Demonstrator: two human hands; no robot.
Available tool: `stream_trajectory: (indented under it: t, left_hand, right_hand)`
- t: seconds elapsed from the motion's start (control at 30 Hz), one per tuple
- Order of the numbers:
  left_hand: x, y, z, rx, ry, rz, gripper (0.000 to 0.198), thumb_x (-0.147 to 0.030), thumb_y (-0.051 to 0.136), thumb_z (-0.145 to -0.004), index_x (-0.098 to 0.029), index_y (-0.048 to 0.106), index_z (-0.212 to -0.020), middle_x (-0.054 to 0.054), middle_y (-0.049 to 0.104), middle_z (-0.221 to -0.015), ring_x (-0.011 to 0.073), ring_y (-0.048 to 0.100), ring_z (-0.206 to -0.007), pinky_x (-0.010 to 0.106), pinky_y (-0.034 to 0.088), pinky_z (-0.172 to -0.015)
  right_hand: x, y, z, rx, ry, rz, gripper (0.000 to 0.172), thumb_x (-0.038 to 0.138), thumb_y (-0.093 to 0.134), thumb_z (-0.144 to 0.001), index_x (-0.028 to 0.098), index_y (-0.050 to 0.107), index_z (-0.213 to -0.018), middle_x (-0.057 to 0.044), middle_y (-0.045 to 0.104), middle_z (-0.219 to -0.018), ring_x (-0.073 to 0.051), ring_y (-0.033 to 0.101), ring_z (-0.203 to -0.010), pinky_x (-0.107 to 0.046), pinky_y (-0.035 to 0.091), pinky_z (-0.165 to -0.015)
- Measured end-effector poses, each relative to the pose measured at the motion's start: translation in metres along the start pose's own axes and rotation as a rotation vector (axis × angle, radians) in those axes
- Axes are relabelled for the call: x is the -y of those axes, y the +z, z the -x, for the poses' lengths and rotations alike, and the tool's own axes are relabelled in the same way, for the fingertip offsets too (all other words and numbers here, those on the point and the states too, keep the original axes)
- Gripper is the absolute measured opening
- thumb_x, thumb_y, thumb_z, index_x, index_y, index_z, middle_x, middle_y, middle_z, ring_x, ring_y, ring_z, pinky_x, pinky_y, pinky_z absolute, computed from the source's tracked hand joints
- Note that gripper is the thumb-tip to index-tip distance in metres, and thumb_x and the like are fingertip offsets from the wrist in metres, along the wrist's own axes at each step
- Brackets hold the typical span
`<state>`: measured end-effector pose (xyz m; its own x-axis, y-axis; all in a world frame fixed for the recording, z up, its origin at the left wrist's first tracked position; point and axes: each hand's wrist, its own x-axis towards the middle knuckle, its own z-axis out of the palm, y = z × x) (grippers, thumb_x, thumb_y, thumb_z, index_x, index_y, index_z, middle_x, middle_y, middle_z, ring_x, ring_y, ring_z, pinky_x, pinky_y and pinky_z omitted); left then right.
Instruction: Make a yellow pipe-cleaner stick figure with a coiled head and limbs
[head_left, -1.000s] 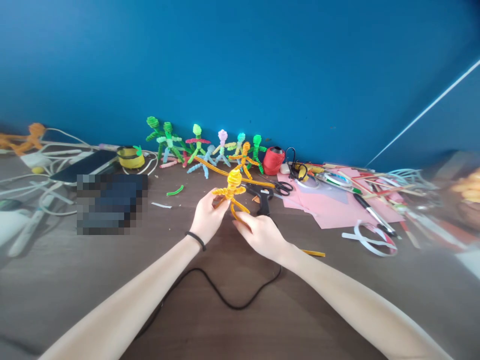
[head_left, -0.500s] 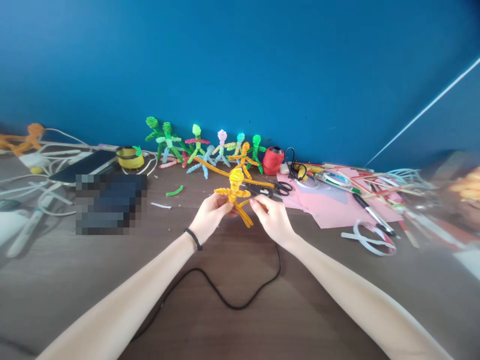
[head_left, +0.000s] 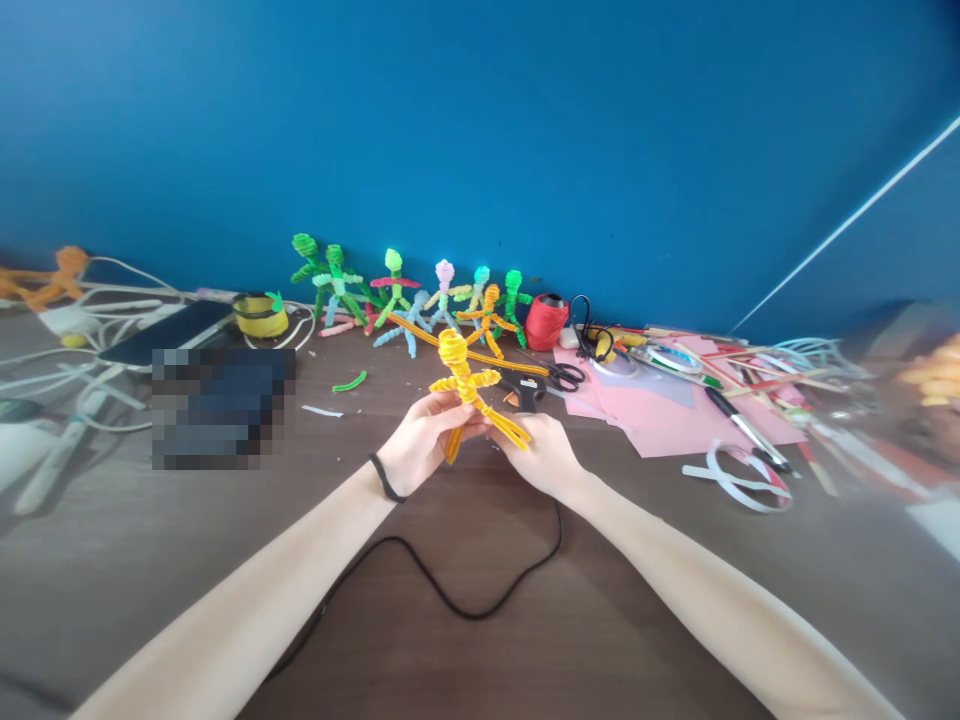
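Note:
A yellow-orange pipe-cleaner figure (head_left: pixel 454 358) is held up over the middle of the table, its round wound head at the top and two coiled arms spread sideways. My left hand (head_left: pixel 427 438) pinches its body between thumb and fingers, with one looped leg hanging in front of the fingers. My right hand (head_left: pixel 536 452) is closed at the other leg, which points down to the right across it; its fingertips are partly hidden. Behind my right hand lies a black glue gun (head_left: pixel 529 388), beside black-handled scissors (head_left: pixel 566 376).
Small pipe-cleaner figures (head_left: pixel 393 280) line the blue wall, with a red spool (head_left: pixel 546 322) at their right. Pink paper (head_left: pixel 660 425), a marker (head_left: pixel 742 425) and strips lie right. Phone (head_left: pixel 169 335) and white cables are left. A black cord (head_left: pixel 465 612) crosses the front.
The figure has tilted to the left, and its legs have spread apart. My right hand has moved slightly down and left, closer to my left hand, uncovering the glue gun.

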<state>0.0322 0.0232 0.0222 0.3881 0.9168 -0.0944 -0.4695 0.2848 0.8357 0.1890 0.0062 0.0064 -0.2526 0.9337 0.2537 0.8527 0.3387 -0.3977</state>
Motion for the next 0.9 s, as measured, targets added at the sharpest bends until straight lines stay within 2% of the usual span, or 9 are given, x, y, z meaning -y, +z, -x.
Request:
stream_trajectory:
  t: [0.2, 0.37, 0.53, 0.73, 0.9]
  left_hand:
    - [0.002, -0.001, -0.001, -0.012, 0.018, 0.049, 0.009, -0.009, 0.063, -0.064, -0.013, 0.062, -0.072, 0.002, 0.064, -0.073, 0.0117, 0.061, -0.067, 0.025, 0.050, -0.072]
    - [-0.001, -0.003, -0.001, 0.031, 0.013, -0.022, 0.007, -0.015, 0.064, -0.066, -0.013, 0.060, -0.072, 0.001, 0.063, -0.072, 0.0115, 0.060, -0.069, 0.025, 0.049, -0.073]
    - [0.000, -0.007, -0.004, -0.003, 0.036, -0.113, 0.017, -0.014, 0.069, -0.061, -0.012, 0.062, -0.076, 0.001, 0.062, -0.074, 0.0101, 0.059, -0.067, 0.022, 0.048, -0.066]
    - [0.002, -0.011, -0.007, 0.021, 0.034, -0.092, 0.015, -0.014, 0.070, -0.060, -0.011, 0.064, -0.073, 0.000, 0.063, -0.070, 0.0088, 0.057, -0.065, 0.021, 0.046, -0.067]
    - [0.004, -0.009, -0.006, 0.026, 0.065, -0.143, 0.012, -0.018, 0.069, -0.061, -0.011, 0.061, -0.068, -0.002, 0.058, -0.062, 0.0051, 0.050, -0.056, 0.018, 0.041, -0.057]
  right_hand:
    - [0.002, 0.005, 0.000, 0.019, 0.006, 0.052, 0.034, 0.036, 0.037, -0.085, 0.019, 0.064, -0.072, -0.003, 0.066, -0.069, -0.015, 0.060, -0.065, -0.021, 0.033, -0.056]
    - [0.003, 0.003, 0.000, 0.053, 0.021, 0.111, 0.036, 0.036, 0.034, -0.086, 0.019, 0.064, -0.074, -0.004, 0.066, -0.069, -0.015, 0.060, -0.065, -0.021, 0.031, -0.055]
    - [0.003, 0.002, 0.000, 0.079, -0.001, 0.151, 0.032, 0.036, 0.037, -0.084, 0.019, 0.062, -0.077, -0.004, 0.065, -0.067, -0.015, 0.060, -0.063, -0.022, 0.029, -0.053]
    - [0.002, 0.000, -0.001, 0.093, -0.019, 0.147, 0.025, 0.029, 0.038, -0.084, 0.020, 0.061, -0.079, -0.002, 0.066, -0.069, -0.015, 0.060, -0.064, -0.021, 0.029, -0.053]
    - [0.007, 0.008, 0.002, 0.100, -0.060, 0.238, 0.037, 0.038, 0.032, -0.087, 0.017, 0.062, -0.081, -0.006, 0.065, -0.066, -0.016, 0.059, -0.060, -0.023, 0.028, -0.052]
